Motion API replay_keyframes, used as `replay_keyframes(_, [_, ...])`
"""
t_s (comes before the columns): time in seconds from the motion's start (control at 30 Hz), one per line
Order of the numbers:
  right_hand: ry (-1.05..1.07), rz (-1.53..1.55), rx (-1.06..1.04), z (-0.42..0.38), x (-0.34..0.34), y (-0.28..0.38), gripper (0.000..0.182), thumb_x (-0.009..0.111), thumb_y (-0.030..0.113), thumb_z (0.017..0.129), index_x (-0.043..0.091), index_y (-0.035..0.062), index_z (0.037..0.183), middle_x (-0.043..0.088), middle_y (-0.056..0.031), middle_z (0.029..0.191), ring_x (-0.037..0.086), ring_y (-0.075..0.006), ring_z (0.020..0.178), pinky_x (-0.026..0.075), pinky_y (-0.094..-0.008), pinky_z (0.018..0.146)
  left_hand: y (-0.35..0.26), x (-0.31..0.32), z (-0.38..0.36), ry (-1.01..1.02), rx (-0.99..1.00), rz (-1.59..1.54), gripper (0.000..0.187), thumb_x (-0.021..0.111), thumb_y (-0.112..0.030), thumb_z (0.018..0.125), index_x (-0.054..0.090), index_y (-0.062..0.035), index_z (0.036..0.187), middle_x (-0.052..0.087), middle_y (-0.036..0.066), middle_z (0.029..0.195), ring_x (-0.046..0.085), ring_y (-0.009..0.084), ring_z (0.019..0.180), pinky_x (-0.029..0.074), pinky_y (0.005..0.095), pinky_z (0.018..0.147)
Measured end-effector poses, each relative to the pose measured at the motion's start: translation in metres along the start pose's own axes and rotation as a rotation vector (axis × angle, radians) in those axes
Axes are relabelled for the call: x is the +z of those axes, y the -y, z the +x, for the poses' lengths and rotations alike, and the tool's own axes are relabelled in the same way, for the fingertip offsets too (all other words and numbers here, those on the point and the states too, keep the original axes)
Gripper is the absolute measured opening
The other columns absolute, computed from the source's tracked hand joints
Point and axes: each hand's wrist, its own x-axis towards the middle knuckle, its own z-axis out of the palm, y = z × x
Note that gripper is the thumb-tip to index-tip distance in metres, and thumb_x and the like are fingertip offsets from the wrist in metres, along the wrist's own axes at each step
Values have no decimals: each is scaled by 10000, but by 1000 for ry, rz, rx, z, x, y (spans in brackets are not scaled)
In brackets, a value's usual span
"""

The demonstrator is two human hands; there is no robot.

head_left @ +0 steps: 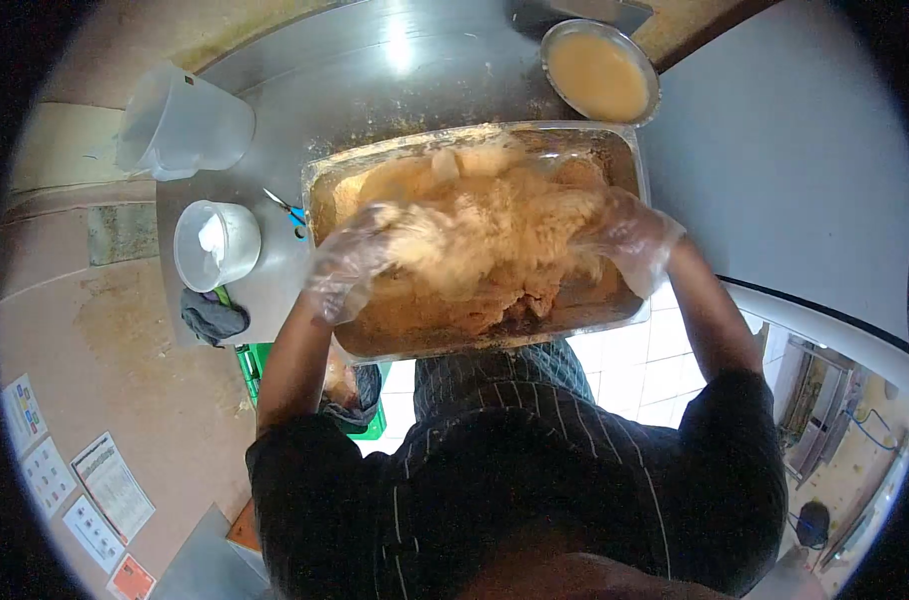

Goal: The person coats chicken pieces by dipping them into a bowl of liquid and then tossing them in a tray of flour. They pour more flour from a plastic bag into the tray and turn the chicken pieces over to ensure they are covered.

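Observation:
A clear rectangular tub (475,348) holds tan breading flour (405,310) and several flour-coated pieces, which look like chicken (495,235). Both my hands wear clear loose plastic gloves dusted with flour. At the tub's left side, my left hand (360,250) grips coated pieces, its fingers partly hidden by flour. Opposite it, my right hand (630,240) is closed around more of the coated mass. Motion blurs the pieces between the hands. One pale lump (445,165) lies near the far wall of the tub.
Behind the tub's right corner stands a metal bowl of tan liquid (603,75). To the left are a clear plastic jug (200,125), a white tub with white contents (218,245), blue-handled scissors (293,213) and a dark cloth (215,315). A green crate (375,425) sits below.

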Motion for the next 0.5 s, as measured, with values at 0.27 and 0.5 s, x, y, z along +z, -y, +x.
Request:
replay_keyframes(0.27, [-524, -189, 275, 5, 18, 1, 534, 483, 357, 999, 386, 95, 1454, 484, -151, 1422, 499, -252, 1262, 401, -369, 1066, 82, -5, 33, -187, -238, 899, 498, 486, -135, 984, 356, 10, 1441, 384, 162, 1487, 399, 198, 1350, 446, 345, 1069])
replay_keyframes(0.5, [-218, -696, 221, 71, -14, -76, 582, 475, 378, 972, 332, 148, 1487, 480, -158, 1417, 478, -336, 1288, 372, -412, 1084, 70, 6, 55, -538, -167, 65, 506, 503, -140, 975, 363, 11, 1438, 404, 166, 1474, 425, 202, 1330, 451, 349, 1064])
